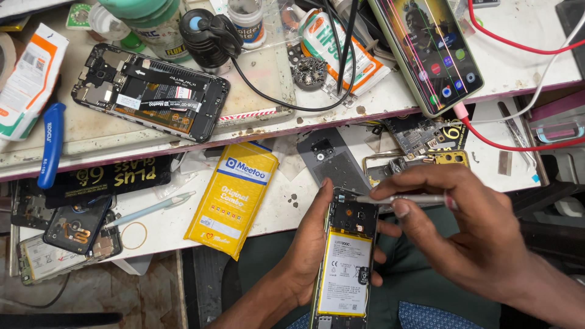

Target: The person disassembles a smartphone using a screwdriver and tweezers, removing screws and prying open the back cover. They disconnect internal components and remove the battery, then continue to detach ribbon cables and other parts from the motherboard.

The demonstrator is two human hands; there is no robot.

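the cluttered white workbench [183, 225] carries the spare items: a black opened phone chassis [149, 91] flat on the upper shelf, and a yellow rectangular parts pouch [233, 198] near the bench edge, just beside the work. the opened phone with a yellow-labelled battery [345, 262] sits over the lap, back side up so its internals are exposed. the left hand [308, 250] is closed around its edges, steadying it. the right hand [463, 225] pinches a thin silver tool [402, 199], tip at the phone's upper left corner.
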